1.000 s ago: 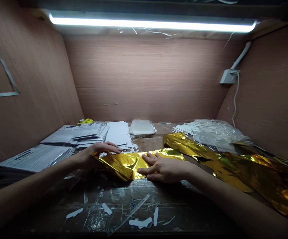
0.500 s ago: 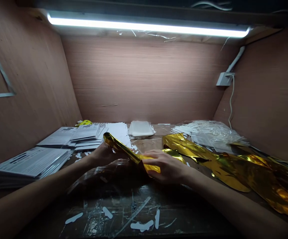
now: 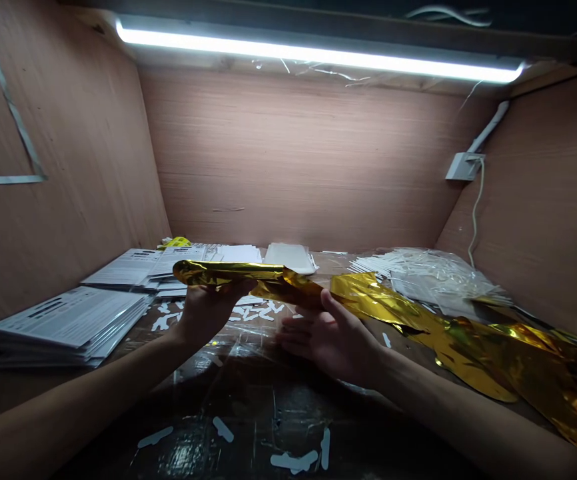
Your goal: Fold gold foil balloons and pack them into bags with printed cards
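A flat, folded gold foil balloon stretches sideways above the table, its right end drooping. My left hand is closed around its left part from below, with the fingers partly hidden by the foil. Just under the drooping end, my right hand is open, thumb raised and fingers stretched out to the left. Whether the thumb touches the foil I cannot tell. More gold foil balloons lie flat and overlapping on the right side of the table.
Stacks of printed cards in clear sleeves stand at the left. Behind are white sheets and a pile of clear bags. A plastic bag with white sticks lies at back right. Small white cut-outs are scattered on the table.
My left hand has lifted the foil balloon and swung it from slanting to nearly level. My right hand has let go of it and opened. The view has shifted slightly left.
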Tool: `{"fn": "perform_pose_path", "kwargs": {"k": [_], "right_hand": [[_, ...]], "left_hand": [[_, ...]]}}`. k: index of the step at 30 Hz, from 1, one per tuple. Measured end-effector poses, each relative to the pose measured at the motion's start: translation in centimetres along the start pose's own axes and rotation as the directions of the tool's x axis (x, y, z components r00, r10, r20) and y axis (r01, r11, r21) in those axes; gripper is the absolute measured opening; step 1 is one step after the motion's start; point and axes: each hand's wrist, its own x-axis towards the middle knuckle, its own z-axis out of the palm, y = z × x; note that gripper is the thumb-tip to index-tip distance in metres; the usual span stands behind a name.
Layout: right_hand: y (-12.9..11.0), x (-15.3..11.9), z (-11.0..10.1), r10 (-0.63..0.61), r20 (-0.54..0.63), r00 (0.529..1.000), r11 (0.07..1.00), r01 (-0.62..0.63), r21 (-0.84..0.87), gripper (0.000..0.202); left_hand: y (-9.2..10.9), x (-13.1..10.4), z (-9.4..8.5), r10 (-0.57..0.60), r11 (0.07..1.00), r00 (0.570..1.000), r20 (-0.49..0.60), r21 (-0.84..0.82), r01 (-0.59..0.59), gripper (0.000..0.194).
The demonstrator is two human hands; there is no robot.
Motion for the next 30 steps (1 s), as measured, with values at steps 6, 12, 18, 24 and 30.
{"fn": "perform_pose_path", "kwargs": {"k": [6,12,18,24,30], "right_hand": [[-0.1,1.3,-1.8,0.145,-0.464,0.874,0.883,0.097,0.459,0.037],[-1.5,0.8,-6.1,-0.113,-0.735,0.669,0.948,0.293,0.121,0.016],[-0.3,0.8,-8.4,-0.156,-0.683,0.713,0.987,0.083,-0.139,0.025],[2.0,1.2,-7.6,-0.034,-0.601,0.799,0.972,-0.114,-0.206,0.034],[2.9,1.2,-6.7,-0.083,-0.607,0.791,0.925,-0.165,-0.342,0.027]], "left_hand": [[0.4,-1.3,-0.3,0.347,0.938,0.810,0.472,-0.169,-0.304,0.021],[0.0,-1.3,-1.3,0.428,0.872,0.474,0.770,-0.213,-0.441,0.034],[-1.5,-1.1,-1.3,0.354,0.904,0.417,0.837,-0.191,-0.383,0.032],[-3.2,-1.5,-0.4,0.337,0.922,0.381,0.861,-0.218,-0.321,0.047],[-3.7,-1.7,-0.3,0.333,0.922,0.364,0.870,-0.219,-0.319,0.042]]}}
